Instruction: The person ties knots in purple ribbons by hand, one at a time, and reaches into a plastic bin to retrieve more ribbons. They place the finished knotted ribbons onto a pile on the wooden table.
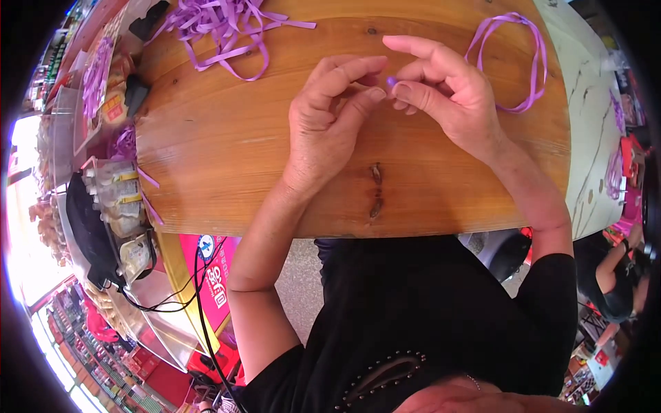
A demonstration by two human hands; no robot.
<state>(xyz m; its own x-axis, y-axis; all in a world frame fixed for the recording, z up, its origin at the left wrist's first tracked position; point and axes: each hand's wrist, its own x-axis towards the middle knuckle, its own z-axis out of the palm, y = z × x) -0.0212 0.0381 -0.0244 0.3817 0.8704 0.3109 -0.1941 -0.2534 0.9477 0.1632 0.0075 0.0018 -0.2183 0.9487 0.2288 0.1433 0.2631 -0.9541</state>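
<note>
Both hands are raised above the wooden table [227, 151], facing each other at the far middle. A small purple piece [392, 81], perhaps rolled or folded ribbon, sits at the thumb tip of my right hand [451, 93]. The right thumb and a curled finger close on it, while the index finger stretches out above. Close beside the piece, my left hand [330, 103] has bent fingers, with a gap between thumb and index finger. Nothing visible lies in that gap. Some of the curled fingertips of both hands are hidden.
A heap of purple ribbons [220, 27] lies at the table's far left. Near the far right edge is a loose purple ribbon loop [539, 58]. Clear packages [120, 193] and a black bag [89, 227] stand off the left edge, with black cables [200, 275] hanging below.
</note>
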